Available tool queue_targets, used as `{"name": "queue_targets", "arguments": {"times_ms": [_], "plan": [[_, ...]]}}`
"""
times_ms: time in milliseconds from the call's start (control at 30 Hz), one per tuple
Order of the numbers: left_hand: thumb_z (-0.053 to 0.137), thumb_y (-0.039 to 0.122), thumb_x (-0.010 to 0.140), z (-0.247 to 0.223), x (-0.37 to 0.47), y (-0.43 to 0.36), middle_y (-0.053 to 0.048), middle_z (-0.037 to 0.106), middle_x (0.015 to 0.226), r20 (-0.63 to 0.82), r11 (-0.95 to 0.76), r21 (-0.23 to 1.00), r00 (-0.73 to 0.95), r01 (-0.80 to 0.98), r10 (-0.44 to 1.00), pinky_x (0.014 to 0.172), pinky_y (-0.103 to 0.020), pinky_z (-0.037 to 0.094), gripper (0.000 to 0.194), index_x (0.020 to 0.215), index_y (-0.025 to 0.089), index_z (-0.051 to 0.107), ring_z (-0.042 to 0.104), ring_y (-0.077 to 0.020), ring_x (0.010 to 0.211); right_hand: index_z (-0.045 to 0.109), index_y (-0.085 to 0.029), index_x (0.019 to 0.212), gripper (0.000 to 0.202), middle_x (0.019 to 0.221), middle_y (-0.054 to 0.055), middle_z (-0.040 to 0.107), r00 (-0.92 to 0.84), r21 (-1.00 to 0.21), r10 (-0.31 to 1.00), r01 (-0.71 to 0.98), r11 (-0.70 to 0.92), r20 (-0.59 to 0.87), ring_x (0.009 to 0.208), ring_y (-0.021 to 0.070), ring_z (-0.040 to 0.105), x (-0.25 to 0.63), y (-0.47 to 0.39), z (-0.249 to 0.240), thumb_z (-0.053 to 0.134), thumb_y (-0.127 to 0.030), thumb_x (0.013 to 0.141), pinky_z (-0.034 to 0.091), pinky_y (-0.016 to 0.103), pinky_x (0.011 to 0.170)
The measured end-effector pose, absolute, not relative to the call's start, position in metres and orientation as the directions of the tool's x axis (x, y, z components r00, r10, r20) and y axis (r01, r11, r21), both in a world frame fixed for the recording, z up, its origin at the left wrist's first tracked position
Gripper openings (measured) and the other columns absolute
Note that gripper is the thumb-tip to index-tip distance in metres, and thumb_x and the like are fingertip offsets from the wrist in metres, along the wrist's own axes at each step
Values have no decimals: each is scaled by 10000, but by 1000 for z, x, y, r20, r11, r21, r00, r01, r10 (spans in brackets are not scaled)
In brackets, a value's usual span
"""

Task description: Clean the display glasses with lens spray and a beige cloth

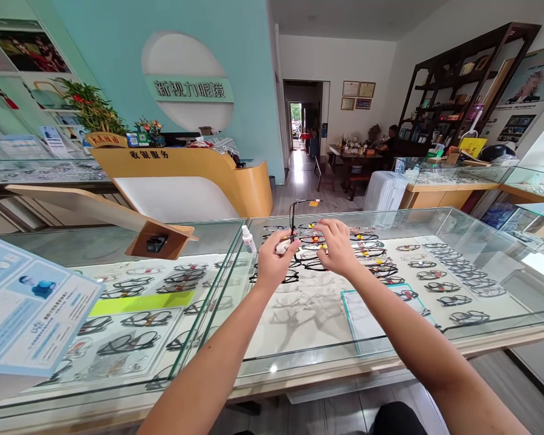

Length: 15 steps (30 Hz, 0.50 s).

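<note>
Above the glass display case, my left hand is closed around a white crumpled cloth and the side of a dark-framed pair of glasses. The glasses are held up on end, with a small orange tag at the top. My right hand is just to the right, fingers curved and apart; whether its fingertips touch the frame I cannot tell. A small white spray bottle stands on the glass, left of my left hand. Rows of glasses lie inside the case beneath.
At the left are a wooden-framed mirror and a blue-and-white leaflet. Behind stands a yellow counter. A grey suitcase is beyond the case, and a person sits at a far table.
</note>
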<state>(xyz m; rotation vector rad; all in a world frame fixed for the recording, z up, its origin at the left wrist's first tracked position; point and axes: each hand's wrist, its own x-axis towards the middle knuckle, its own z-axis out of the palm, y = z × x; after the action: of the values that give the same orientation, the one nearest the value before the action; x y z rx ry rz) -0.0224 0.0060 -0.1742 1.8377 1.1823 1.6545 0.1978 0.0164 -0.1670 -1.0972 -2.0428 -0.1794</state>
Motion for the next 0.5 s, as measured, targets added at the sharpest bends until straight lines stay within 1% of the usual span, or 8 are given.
{"name": "queue_targets", "arguments": {"times_ms": [100,200,333,500], "plan": [[748,585,978,-175,-23,6,-94,811,1172,620,-574,750,-49,330,783,882,-357,587,408,1179,231,773,757,-255,997,661,-218,1356,486,1485,170,663,-276,-232,629,763,603,727,1415,397,526,193,10,-164,640,-231,871,374,547,1179],[730,595,995,-176,-23,5,-93,808,1164,618,-571,753,-52,327,785,858,-352,586,418,1207,237,767,759,-251,963,686,-229,1298,371,1445,157,695,-249,-208,576,763,612,779,1374,387,556,185,0,-160,648,-297,936,379,541,1167],[735,581,1000,-177,-23,5,-90,813,1191,633,-583,738,-49,340,773,887,-358,589,401,1208,240,770,765,-259,1003,708,-221,1235,302,1351,149,746,-252,-180,518,742,645,817,1289,361,609,177,-9,-160,651,-335,960,409,519,1114],[740,576,1004,-177,-24,6,-82,820,1142,631,-583,743,-52,328,774,860,-357,583,401,1219,238,762,774,-255,978,734,-248,1136,219,1312,133,768,-252,-209,530,719,662,810,1259,353,626,173,-18,-148,642,-356,970,435,533,1096]]}}
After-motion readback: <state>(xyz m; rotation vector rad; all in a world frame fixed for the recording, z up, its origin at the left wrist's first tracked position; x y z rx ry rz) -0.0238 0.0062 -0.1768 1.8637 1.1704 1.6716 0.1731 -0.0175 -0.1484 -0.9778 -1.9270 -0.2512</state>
